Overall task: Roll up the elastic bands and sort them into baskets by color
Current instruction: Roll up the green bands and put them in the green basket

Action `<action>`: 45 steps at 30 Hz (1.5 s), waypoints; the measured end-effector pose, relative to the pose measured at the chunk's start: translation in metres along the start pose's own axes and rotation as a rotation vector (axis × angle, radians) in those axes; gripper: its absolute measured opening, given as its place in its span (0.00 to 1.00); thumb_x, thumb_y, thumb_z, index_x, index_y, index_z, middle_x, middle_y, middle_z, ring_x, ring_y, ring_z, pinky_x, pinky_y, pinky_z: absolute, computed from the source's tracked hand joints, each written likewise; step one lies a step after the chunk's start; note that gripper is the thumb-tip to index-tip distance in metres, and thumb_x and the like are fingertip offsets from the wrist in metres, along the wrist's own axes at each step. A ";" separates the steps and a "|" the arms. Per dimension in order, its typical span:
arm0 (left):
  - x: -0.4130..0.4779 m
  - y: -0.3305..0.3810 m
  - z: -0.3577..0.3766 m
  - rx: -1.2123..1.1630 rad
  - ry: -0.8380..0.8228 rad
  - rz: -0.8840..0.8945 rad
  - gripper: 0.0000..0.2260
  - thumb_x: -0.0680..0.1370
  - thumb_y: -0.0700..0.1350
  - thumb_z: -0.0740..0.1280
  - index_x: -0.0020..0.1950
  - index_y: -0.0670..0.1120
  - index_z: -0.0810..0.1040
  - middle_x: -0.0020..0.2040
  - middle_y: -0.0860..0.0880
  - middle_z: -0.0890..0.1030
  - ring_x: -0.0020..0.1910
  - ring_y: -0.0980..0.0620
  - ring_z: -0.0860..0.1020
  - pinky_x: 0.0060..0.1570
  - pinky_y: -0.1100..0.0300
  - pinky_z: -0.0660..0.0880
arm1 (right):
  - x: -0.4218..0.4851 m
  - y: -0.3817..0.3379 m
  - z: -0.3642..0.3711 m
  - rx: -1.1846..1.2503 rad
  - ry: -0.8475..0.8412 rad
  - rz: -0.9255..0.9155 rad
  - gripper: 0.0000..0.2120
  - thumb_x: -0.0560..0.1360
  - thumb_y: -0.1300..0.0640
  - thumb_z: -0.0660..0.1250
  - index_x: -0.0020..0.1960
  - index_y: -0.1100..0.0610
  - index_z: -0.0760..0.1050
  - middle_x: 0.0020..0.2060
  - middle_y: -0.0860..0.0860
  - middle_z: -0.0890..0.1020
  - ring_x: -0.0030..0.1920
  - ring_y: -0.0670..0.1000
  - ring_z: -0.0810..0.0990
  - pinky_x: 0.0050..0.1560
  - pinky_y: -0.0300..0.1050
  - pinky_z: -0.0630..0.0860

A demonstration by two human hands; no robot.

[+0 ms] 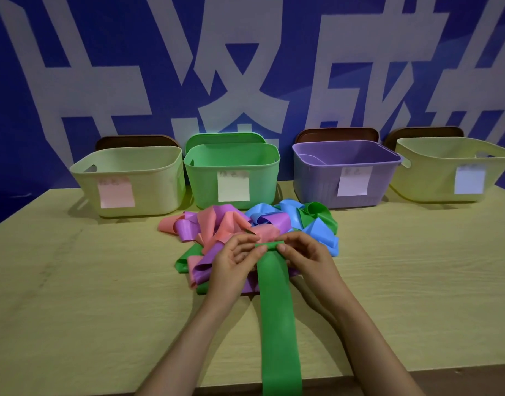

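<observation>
A long green elastic band (277, 315) runs down the table and over its near edge. Its far end is curled into a small roll (267, 246). My left hand (234, 261) pinches the roll's left end and my right hand (302, 252) pinches its right end. Behind and under my hands lies a loose heap of bands (245, 224) in pink, purple, blue and green. Along the back stand a pale yellow basket with a pink label (128, 155), a green basket (231, 155), a purple basket (345, 155) and a pale yellow basket with a bluish label (451, 150).
The light wooden table (74, 281) stretches wide on both sides of the heap. Its near edge crosses the bottom of the view. Brown and green lids lean behind the baskets against a blue wall with large white characters.
</observation>
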State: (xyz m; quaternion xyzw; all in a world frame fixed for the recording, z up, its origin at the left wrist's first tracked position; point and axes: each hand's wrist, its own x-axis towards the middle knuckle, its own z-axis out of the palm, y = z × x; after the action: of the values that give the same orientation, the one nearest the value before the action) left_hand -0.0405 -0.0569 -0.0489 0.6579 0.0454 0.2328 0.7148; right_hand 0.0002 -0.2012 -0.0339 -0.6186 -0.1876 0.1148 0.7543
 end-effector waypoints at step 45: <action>-0.006 0.005 0.001 -0.092 -0.045 -0.009 0.09 0.74 0.31 0.67 0.49 0.42 0.79 0.44 0.51 0.83 0.45 0.57 0.81 0.47 0.65 0.77 | -0.007 -0.008 0.001 0.083 -0.034 0.054 0.12 0.73 0.64 0.69 0.56 0.57 0.77 0.45 0.52 0.83 0.42 0.48 0.82 0.39 0.44 0.79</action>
State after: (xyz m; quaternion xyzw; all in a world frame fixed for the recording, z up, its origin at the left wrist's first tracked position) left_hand -0.0465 -0.0595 -0.0457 0.6293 0.0216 0.2164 0.7461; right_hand -0.0073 -0.2054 -0.0266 -0.5897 -0.1786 0.1534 0.7725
